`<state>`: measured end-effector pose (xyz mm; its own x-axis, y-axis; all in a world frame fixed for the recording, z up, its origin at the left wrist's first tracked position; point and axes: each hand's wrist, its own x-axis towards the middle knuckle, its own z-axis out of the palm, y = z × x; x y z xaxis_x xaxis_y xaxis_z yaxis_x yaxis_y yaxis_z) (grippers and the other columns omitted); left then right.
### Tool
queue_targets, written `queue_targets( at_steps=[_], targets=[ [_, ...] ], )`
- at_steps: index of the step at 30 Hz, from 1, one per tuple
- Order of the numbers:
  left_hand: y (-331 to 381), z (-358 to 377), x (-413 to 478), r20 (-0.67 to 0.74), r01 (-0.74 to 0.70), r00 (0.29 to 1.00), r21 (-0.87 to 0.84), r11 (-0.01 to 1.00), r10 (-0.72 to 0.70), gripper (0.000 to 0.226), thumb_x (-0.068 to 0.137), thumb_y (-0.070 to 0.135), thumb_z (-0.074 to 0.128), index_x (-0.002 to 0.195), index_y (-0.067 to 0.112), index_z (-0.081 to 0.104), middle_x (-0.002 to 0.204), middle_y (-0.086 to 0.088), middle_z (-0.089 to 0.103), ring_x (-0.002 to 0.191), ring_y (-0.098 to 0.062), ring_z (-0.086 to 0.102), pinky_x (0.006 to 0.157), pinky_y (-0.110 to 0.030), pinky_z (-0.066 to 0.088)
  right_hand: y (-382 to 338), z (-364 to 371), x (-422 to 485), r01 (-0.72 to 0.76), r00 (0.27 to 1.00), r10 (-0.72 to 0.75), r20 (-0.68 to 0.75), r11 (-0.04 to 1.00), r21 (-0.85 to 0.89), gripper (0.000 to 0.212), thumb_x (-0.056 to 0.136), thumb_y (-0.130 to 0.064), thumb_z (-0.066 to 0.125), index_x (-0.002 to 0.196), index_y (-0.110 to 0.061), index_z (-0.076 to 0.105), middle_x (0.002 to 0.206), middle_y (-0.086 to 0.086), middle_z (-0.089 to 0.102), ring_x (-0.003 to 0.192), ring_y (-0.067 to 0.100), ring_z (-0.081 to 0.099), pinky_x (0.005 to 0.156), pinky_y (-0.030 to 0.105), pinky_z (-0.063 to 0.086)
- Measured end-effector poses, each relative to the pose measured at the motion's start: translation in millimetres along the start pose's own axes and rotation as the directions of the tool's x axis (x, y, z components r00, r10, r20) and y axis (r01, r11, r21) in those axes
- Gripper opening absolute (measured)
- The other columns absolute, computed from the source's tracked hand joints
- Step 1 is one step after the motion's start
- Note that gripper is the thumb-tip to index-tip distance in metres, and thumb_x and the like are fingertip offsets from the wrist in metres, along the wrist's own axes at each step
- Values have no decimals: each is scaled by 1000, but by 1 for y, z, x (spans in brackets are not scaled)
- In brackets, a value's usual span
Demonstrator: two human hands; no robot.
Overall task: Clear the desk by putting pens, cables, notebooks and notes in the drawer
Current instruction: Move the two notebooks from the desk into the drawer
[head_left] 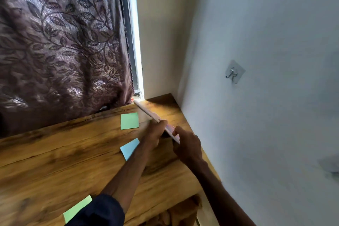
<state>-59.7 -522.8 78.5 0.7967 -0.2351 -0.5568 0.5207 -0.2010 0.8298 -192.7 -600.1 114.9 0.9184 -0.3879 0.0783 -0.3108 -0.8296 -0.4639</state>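
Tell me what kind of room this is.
Probably a home study corner: a wooden desk against a curtained window, sticky notes lying on it, an adhesive hook on the wall.

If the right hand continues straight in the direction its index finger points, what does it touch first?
The right hand points up and left, so it first meets the notebook held edge-on, which its fingertip seems already to touch. Past that is the left hand. Depth is unclear.

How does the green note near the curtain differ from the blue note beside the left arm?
The green note near the curtain is green and fully visible; the blue note is light blue and partly hidden by the left arm. The green one sits farther back, the blue one nearer. Both lie flat on the wooden desk.
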Motion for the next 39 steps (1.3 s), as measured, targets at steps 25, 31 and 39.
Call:
queue_targets(
  at_steps=[25, 31, 39],
  targets=[
    [-148, -105, -363, 54, -259, 964, 7, 966, 259, 32, 90, 13, 72, 120, 7, 65, 108, -18, 74, 72, -23, 76, 56, -30, 60, 23, -51, -297, -404, 907, 70, 416, 431, 807, 54, 74, -34, 88, 121, -21, 65, 112, 3, 76, 96, 25, 75, 87, 50, 60],
    [-218, -169, -400, -171, -209, 955, 200, 957, 244, 39, 86, 27, 77, 121, 11, 66, 108, -10, 75, 85, -25, 76, 80, -49, 62, -38, 1, -349, -328, 915, 12, 403, 605, 726, 52, 74, -25, 89, 119, -18, 65, 112, 4, 75, 94, 22, 75, 83, 48, 62],
    [-293, -264, -465, -266, -157, 948, 81, 984, 173, 37, 88, 28, 76, 119, 13, 61, 109, -4, 75, 85, -23, 77, 68, -33, 63, -105, 56, -418, -361, 849, -114, 516, 587, 724, 48, 78, -20, 86, 120, -17, 64, 108, 3, 75, 90, 23, 76, 79, 46, 63]
  ],
)
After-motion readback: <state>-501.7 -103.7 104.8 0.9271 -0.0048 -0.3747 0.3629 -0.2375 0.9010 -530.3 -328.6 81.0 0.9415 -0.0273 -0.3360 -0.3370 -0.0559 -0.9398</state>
